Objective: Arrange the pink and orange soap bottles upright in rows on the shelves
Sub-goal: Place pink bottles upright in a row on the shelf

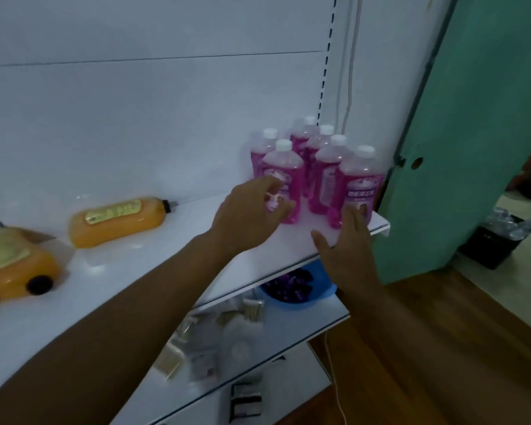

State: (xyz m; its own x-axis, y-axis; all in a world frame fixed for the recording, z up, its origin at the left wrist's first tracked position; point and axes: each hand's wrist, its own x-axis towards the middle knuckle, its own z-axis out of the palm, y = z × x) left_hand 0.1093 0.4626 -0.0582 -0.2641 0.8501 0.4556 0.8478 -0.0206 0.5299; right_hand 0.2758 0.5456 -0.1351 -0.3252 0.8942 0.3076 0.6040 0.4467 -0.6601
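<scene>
Several pink soap bottles (pixel 322 167) with white caps stand upright in rows at the right end of the white shelf (pixel 154 265). My left hand (pixel 246 216) curls round the front-left pink bottle (pixel 284 182). Fingers straight, my right hand (pixel 347 240) touches the base of the front-right pink bottle (pixel 357 188). Two orange bottles with black caps lie on their sides to the left: one orange bottle (pixel 117 220) near the back panel, the other orange bottle (pixel 13 265) at the frame's left edge.
A lower shelf (pixel 288 329) holds a blue bowl (pixel 298 292) of purple items and small packets. A teal door (pixel 472 118) stands right of the shelving, with a dark bin (pixel 497 240) beyond it. The floor is wooden. A white cord hangs down near the shelf's right upright.
</scene>
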